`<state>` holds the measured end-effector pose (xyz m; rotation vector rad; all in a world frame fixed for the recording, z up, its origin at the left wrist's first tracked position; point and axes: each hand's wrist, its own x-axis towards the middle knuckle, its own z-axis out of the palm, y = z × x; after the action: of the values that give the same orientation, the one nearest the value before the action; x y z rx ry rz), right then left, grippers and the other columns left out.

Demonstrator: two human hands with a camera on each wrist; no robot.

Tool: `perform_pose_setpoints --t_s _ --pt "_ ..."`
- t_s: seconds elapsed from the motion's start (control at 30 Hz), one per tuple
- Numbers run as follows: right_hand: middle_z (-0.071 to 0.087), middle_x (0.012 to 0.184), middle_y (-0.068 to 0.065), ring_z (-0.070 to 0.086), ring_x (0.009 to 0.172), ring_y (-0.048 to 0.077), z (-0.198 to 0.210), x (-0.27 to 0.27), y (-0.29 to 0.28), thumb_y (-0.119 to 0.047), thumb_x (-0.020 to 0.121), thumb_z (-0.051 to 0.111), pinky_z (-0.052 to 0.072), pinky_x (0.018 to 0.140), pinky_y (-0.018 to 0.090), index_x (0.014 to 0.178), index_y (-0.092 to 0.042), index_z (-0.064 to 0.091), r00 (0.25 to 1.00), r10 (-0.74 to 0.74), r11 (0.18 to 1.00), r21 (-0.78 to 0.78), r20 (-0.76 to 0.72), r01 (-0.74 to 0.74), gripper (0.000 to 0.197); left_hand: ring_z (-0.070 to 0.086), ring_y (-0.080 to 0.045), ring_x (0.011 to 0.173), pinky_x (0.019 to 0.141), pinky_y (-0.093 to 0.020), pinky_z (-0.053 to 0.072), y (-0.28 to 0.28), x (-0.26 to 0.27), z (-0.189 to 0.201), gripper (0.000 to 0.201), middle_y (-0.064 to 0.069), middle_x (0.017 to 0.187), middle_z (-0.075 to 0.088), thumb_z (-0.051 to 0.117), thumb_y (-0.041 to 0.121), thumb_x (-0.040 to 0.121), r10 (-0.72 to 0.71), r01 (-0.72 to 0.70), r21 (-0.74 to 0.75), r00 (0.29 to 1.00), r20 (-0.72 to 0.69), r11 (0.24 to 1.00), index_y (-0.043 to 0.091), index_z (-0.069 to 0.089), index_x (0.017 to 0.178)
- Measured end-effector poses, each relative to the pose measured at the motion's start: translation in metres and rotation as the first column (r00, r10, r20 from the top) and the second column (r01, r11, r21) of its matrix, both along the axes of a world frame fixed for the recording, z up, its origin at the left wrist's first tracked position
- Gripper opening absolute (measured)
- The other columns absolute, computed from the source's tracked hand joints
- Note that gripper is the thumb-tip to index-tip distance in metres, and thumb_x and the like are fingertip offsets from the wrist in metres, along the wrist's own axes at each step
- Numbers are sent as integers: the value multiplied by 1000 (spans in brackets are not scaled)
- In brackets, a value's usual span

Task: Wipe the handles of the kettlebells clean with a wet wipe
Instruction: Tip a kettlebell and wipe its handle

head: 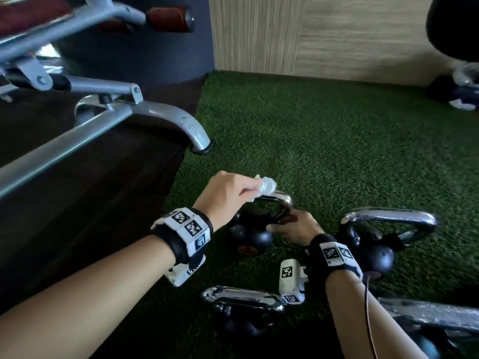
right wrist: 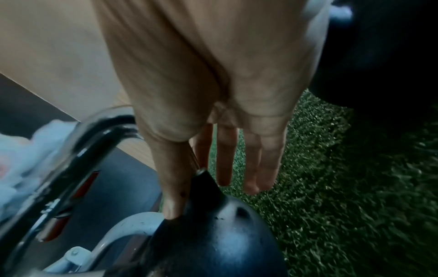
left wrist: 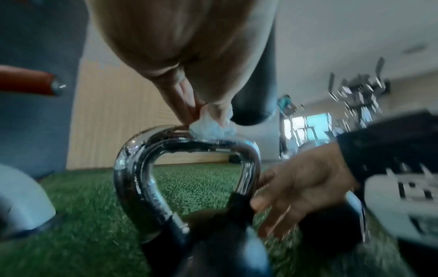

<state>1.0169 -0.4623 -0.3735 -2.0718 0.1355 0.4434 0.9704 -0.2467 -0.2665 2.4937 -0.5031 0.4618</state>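
A small black kettlebell (head: 252, 235) with a chrome handle (head: 281, 203) stands on green turf. My left hand (head: 255, 193) pinches a crumpled white wet wipe (head: 267, 186) and presses it onto the top bar of the handle (left wrist: 132, 168). The wipe (left wrist: 211, 131) sits between the fingertips of my left hand (left wrist: 206, 120) and the chrome. My right hand (head: 282, 226) holds the handle's right post where it meets the black body. There its thumb and fingers (right wrist: 225, 168) lie on either side of the post, and the thumb rests on the kettlebell (right wrist: 220, 239).
Three more chrome-handled kettlebells stand close by: one to the right (head: 375, 250), one near me (head: 241, 299) and one at the bottom right (head: 427, 317). A grey gym machine frame (head: 166, 115) stands left, its foot at the edge of the turf (head: 337, 151). A wood-panel wall lies behind.
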Motion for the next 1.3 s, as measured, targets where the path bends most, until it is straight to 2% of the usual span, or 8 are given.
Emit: perform_pose_setpoints --t_s 0.07,0.17,0.37,0.63,0.73,0.93,1.17,1.3 --pt "71 61 -9 65 56 7 -7 1 4 -21 64 99 54 59 25 90 -21 73 998 -36 997 66 -50 39 37 71 -20 80 69 -38 57 -1 3 -8 32 -2 88 73 45 39 99 -60 61 190 998 -10 980 18 69 98" --pt "78 74 -3 72 69 15 -18 3 9 -41 50 100 65 77 39 86 -23 78 996 -91 994 57 4 91 45 70 -18 86 70 -39 58 7 -1 -11 44 4 95 70 27 45 101 -87 77 316 996 18 946 19 63 101" --pt "71 90 -6 65 89 14 -11 -4 9 -36 69 94 45 80 23 109 -37 69 987 -44 998 -37 154 51 47 61 -15 64 65 -45 59 37 -5 -16 33 -15 81 67 54 30 101 15 -22 105 998 65 994 3 66 86" --pt "78 93 -6 72 94 13 -20 -5 10 -40 64 96 52 86 23 112 -28 79 983 -112 993 -15 146 115 52 36 -9 51 49 -21 28 67 -12 -46 33 -6 54 49 65 27 99 267 -272 -183 962 -51 945 7 70 75" --pt "78 89 -6 73 92 15 -20 -5 11 -40 61 97 54 86 25 104 -27 80 983 -143 990 7 115 143 48 39 -2 57 53 -25 37 70 -15 -61 31 -9 61 59 62 31 101 260 -280 -197 958 -123 940 8 72 84" --pt "80 82 -5 78 84 16 -28 -3 10 -57 29 92 65 82 45 99 -26 80 975 -217 970 123 47 210 78 73 -19 101 80 -25 62 54 -8 -80 22 -6 102 78 58 7 103 2 -486 -664 808 -590 568 16 78 101" --pt "81 80 -5 78 82 15 -25 -4 8 -56 29 92 66 80 45 95 -25 82 981 -190 972 153 48 181 74 76 -13 95 100 -42 56 61 -3 -100 19 5 87 80 68 25 96 60 -422 -395 741 -669 816 30 81 83" --pt "79 73 -7 77 76 13 -19 -4 8 -43 42 100 66 79 43 73 -29 80 979 -179 980 111 98 167 39 74 -9 77 83 -25 54 52 -6 -91 32 5 75 78 72 44 92 156 -409 -327 794 -587 852 20 76 71"
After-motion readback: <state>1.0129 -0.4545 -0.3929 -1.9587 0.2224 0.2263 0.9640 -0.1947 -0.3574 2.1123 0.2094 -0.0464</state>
